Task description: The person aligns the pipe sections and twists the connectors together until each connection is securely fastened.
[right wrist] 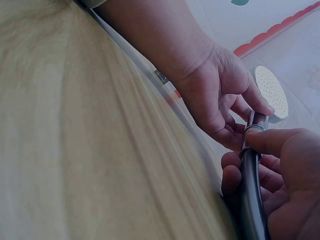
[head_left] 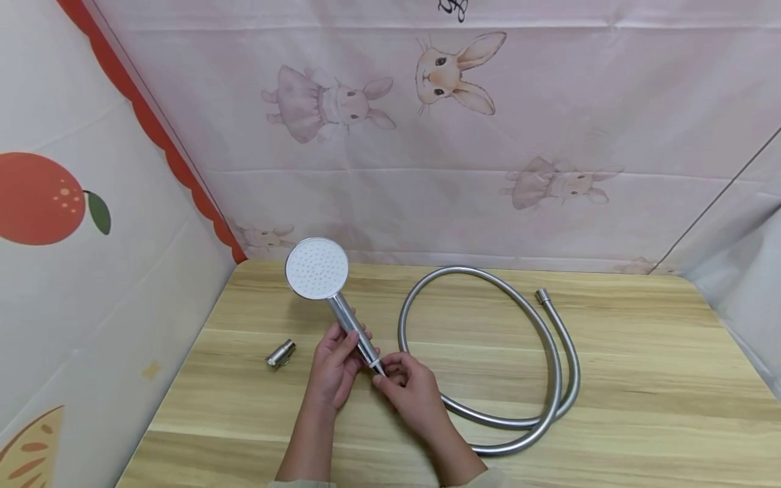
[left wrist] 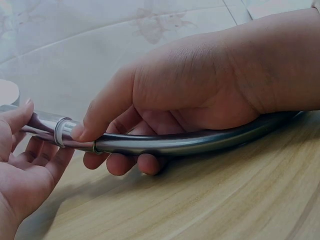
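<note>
Shower head and hose – joint in hand, coupling state not confirmed.
The left hand (head_left: 334, 362) is closed round the handle (head_left: 345, 315) of the shower head (head_left: 316, 268); the right hand (head_left: 411, 390) pinches the hose (head_left: 459, 270) at its near end, thumb and fingers curled in. Hose end and handle end are in line and meet; whether the thread is fully seated cannot be told. Judged remaining: the hose's free end fitting (head_left: 542, 295), pointing to the far edge of the table (head_left: 641, 352), and the small metal fitting (head_left: 281, 354) near the left edge – both unconnected. The shower head, a round white nozzle face with chrome rim and handle, is held tilted above the table, toward the far-left corner.
</note>
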Tool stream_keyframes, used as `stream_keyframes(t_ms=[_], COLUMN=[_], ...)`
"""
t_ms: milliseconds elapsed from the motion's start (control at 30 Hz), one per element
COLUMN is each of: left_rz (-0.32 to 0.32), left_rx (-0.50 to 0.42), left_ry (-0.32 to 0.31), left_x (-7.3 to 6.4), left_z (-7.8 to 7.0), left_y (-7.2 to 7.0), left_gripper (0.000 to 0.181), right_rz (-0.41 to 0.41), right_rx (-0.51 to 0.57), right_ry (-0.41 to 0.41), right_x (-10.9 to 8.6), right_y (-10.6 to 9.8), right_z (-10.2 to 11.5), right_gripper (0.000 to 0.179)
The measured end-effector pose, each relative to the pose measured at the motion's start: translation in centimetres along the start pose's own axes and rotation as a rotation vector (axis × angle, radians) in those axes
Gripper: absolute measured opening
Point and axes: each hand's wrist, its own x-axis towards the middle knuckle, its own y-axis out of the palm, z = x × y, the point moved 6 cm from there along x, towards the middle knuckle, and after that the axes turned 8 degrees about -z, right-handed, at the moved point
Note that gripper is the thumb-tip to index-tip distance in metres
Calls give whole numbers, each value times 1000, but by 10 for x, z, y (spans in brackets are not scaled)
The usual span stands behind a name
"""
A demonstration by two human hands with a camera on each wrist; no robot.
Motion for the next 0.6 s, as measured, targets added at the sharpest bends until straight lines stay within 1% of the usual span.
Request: stream_keyframes(t_ms=[167, 300, 433, 533, 600], left_rz=[11, 9, -8, -19, -22], left_rx=[-8, -14, -17, -17, -16], left_ry=[5, 9, 9, 7, 6], left_x=[0, 0, 0, 0, 0], left_z=[0, 0, 0, 0, 0], left_y=[0, -1, -1, -1, -1], left_gripper=[57, 54, 54, 53, 53], right_rz=[11, 11, -3, -25, -37], right_rx=[19, 24, 15, -7, -25], right_ry=[-17, -5, 6, 12, 10], right_x=[-2, -2, -1, 1, 2], right_y=[-1, -1, -2, -1, -1], right_z=[7, 8, 5, -3, -5], right_gripper=[21, 21, 28, 33, 34])
